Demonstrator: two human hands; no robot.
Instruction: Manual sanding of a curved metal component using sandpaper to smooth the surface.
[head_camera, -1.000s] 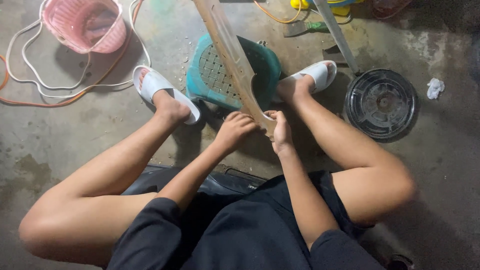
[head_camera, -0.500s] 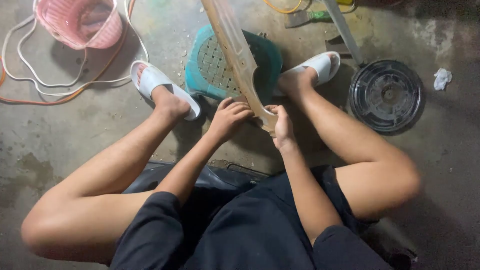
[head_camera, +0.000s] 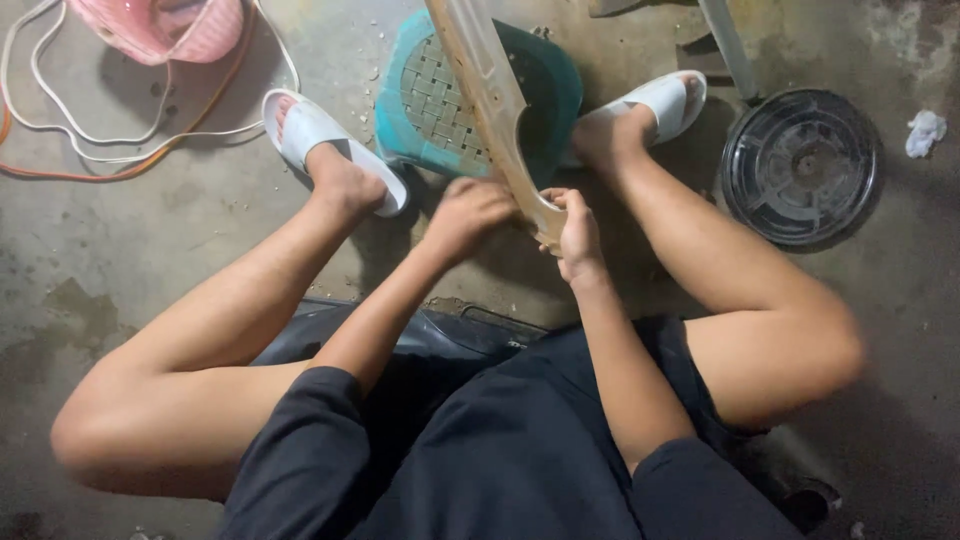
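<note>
Stained concrete floor, one seated person, two hands on one long wooden piece.

Nearest, two bare knees spread wide over dark shorts, and both forearms reach forward between them. One left hand curls its grip closed around the near end of the single tan wooden piece, knuckles up; one right hand clamps the same end from the other side, fingers wrapped and thumb on top. That piece slants away from the hands, resting across one teal woven plastic stool. Two white slippers flank the stool. Farther right lies one round black lid and one crumpled white scrap; far left sits one pink basket with looping white and orange cords.
</note>
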